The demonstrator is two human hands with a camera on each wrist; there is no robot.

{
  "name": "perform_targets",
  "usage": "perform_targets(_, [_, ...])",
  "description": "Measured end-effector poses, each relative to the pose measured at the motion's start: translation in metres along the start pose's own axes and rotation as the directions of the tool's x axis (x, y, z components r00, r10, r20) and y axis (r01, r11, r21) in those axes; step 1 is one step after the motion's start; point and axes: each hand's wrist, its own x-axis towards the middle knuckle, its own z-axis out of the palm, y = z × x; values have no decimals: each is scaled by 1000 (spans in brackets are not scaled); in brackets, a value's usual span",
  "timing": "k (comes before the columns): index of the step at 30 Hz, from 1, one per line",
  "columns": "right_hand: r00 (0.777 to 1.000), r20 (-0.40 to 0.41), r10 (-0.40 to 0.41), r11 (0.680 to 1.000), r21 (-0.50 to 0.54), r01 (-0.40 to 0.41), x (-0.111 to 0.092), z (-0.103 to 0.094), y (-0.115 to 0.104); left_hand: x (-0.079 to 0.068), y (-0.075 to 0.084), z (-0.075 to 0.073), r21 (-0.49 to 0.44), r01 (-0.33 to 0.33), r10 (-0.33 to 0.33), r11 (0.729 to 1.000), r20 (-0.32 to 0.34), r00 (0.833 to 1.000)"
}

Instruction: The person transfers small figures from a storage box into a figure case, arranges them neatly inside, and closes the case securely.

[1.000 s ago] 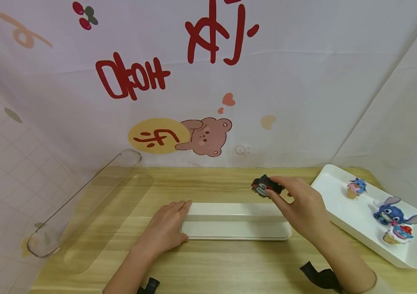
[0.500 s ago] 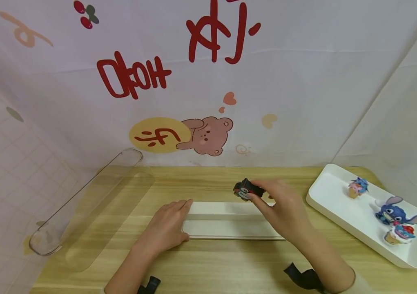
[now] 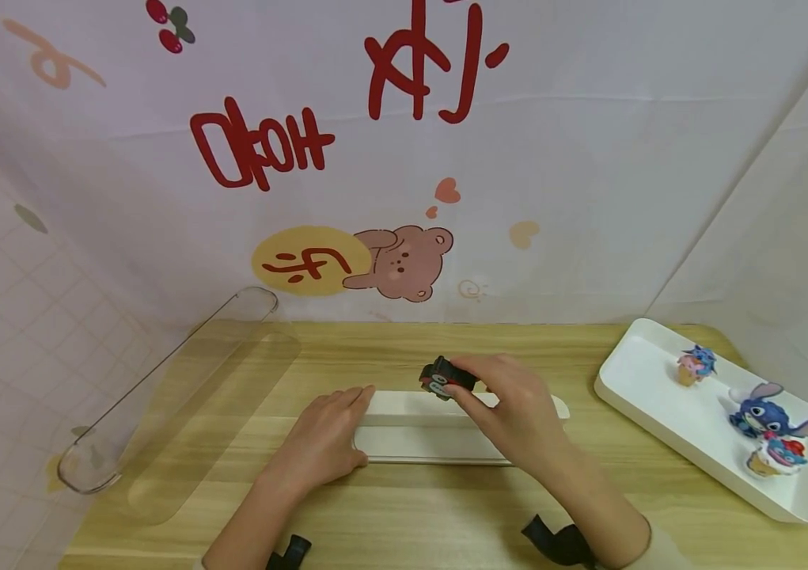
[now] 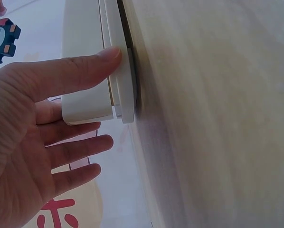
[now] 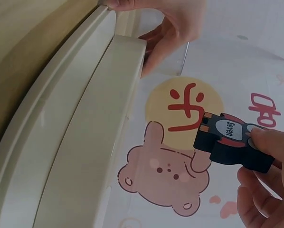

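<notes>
My right hand [image 3: 510, 400] pinches a small black-and-red toy figure [image 5: 232, 142] marked "Seven" between thumb and fingers. In the head view the figure overlaps the back step of a long white two-step stand [image 3: 425, 443]; the right wrist view shows a gap between the two. At the stand's left end, my left hand [image 3: 321, 435] holds on, thumb on the front ledge and fingers reaching behind. The left wrist view shows that thumb [image 4: 80, 71] lying across the stand's end, the other fingers spread apart. My right hand hides part of the stand's right half.
A clear plastic cover [image 3: 190, 396] lies at the left, by the wall. On the right stands a white tray [image 3: 688, 431] holding a blue big-eared figure [image 3: 756, 416] and two ice-cream-shaped figures, one pink and blue [image 3: 694, 366], one red-topped [image 3: 777, 457]. A printed curtain [image 3: 574, 182] closes the back.
My right hand has moved left with the toy figure, from over the stand's right end to near its middle. The left hand keeps its place on the stand.
</notes>
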Motion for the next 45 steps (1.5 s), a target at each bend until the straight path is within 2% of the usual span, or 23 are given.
perform_targets(11, [999,16,-40,998,38,39,1,22,-7,0,0,-1,7,-8,8,1000,-3,1000])
perform_targets(26, [994,98,-50,995,95,41,-7,50,-10,0,1,-2,10,-7,7,1000,2,1000])
perform_targets(45, [965,261,-37,999,25,31,-18,75,-7,0,-1,-2,15,-12,12,1000,19,1000])
